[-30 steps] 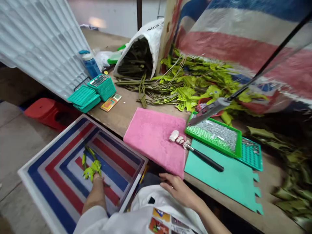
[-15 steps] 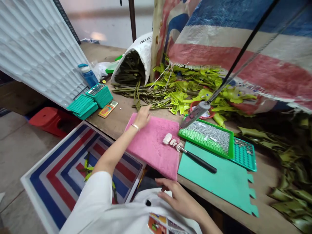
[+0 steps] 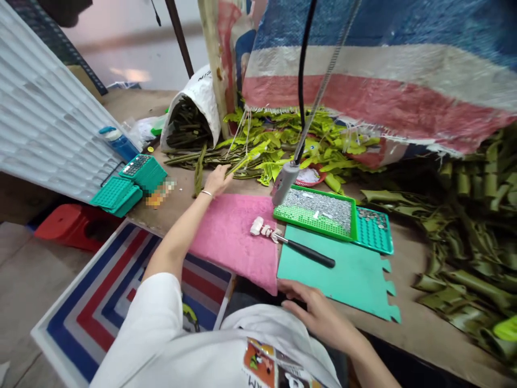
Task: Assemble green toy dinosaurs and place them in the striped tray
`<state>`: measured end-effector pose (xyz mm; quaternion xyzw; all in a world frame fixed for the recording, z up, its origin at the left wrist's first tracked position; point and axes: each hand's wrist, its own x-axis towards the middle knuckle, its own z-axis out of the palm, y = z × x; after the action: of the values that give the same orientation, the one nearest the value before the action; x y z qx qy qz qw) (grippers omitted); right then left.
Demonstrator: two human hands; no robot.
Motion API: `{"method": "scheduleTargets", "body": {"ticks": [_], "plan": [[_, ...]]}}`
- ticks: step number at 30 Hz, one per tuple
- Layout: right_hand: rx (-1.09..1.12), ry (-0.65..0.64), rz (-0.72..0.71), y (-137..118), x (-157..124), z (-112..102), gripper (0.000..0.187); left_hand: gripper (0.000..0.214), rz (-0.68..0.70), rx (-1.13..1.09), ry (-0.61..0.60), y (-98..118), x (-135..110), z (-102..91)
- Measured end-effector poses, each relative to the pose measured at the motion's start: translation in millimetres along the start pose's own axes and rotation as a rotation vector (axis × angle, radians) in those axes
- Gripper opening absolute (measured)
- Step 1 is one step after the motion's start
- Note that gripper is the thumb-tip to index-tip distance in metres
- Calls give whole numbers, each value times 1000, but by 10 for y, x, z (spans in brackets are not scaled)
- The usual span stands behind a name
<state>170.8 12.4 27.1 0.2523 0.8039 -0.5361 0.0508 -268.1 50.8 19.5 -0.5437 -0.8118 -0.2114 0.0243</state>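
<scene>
Workshop bench scene, seen from above the person's chest. A striped woven tarp (image 3: 363,64) hangs over the back of the wooden workbench (image 3: 420,323). A white corrugated plastic panel (image 3: 44,108) leans at the left, and a red-white-blue striped tray (image 3: 81,323) sits low on the floor, with a red plastic stool (image 3: 72,229) beyond it.

On the bench: olive dried leaves (image 3: 456,253) heaped at right, bright yellow-green leaves (image 3: 283,145) spread at centre, and a white sack (image 3: 194,108) of dark stems on its side. Nearer lie a pink towel (image 3: 230,242) and a teal foam mat (image 3: 339,275), the mat's edge touching the towel. Just past the mat sit a green tray of silvery pieces (image 3: 315,210) and a teal pegboard tray (image 3: 374,231).

A grey cylindrical tool (image 3: 285,183) hangs on a black cable just above the green tray's corner. A black-handled knife (image 3: 309,254) lies across the mat, its front end at small white chunks (image 3: 260,226) on the towel.

Left hand (image 3: 218,180), bangle on wrist, reaches past the towel; its fingertips (image 3: 226,173) meet a pale green stalk (image 3: 244,164) over the bench. Grasp or mere touch: cannot tell. Right hand (image 3: 319,315) lies loose and open at the mat's near edge, holding nothing.
</scene>
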Motion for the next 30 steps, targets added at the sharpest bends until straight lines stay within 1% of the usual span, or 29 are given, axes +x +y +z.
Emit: {"method": "scheduleTargets", "body": {"ticks": [2, 3, 5, 7, 8, 9, 10, 12, 13, 15, 17, 18, 19, 21, 23, 26, 27, 30], "plan": [[21, 40, -34, -6, 21, -60, 47, 50, 32, -9, 46, -81, -172, -130], [22, 73, -48, -6, 27, -93, 47, 54, 55, -18, 95, -122, -271, -178], [16, 161, -77, 16, 31, -174, 43, 65, 125, -45, 315, -194, -498, -238], [11, 295, -106, 81, 28, -282, 37, 76, 172, -52, 513, -233, -759, -254], [3, 381, -115, 131, 25, -348, 35, 80, 200, -49, 569, -228, -901, -247], [-14, 478, -116, 193, 23, -425, 33, 84, 230, -43, 598, -202, -1047, -231], [-37, 587, -106, 265, 22, -511, 30, 88, 259, -51, 590, -151, -1193, -205], [-84, 803, -59, 436, 23, -714, 25, 89, 337, -80, 520, 35, -1469, -127], [-100, 899, -27, 530, 27, -829, 23, 85, 401, -94, 450, 167, -1591, -77], [-116, 1055, 48, 726, 42, -1077, 21, 70, 607, -77, 185, 487, -1785, 32], [-139, 1162, 129, 913, 74, -1329, 21, 58, 736, -26, -45, 826, -1901, 139], [-160, 1198, 166, 994, 98, -1448, 21, 55, 776, 1, -122, 981, -1930, 187], [-185, 1217, 194, 1065, 129, -1557, 22, 54, 803, 25, -175, 1117, -1943, 231], [-236, 1208, 207, 1168, 214, -1734, 22, 55, 825, 55, -231, 1315, -1935, 299], [-289, 1147, 176, 1227, 323, -1851, 23, 58, 802, 56, -252, 1425, -1909, 339], [-359, 1040, 164, 1281, 497, -1932, 23, 69, 743, -13, -259, 1531, -1873, 350], [-377, 1011, 179, 1299, 549, -1943, 23, 67, 724, -48, -260, 1577, -1858, 346], [-424, 974, 236, 1347, 657, -1958, 25, 39, 648, -123, -262, 1775, -1757, 354]]}}
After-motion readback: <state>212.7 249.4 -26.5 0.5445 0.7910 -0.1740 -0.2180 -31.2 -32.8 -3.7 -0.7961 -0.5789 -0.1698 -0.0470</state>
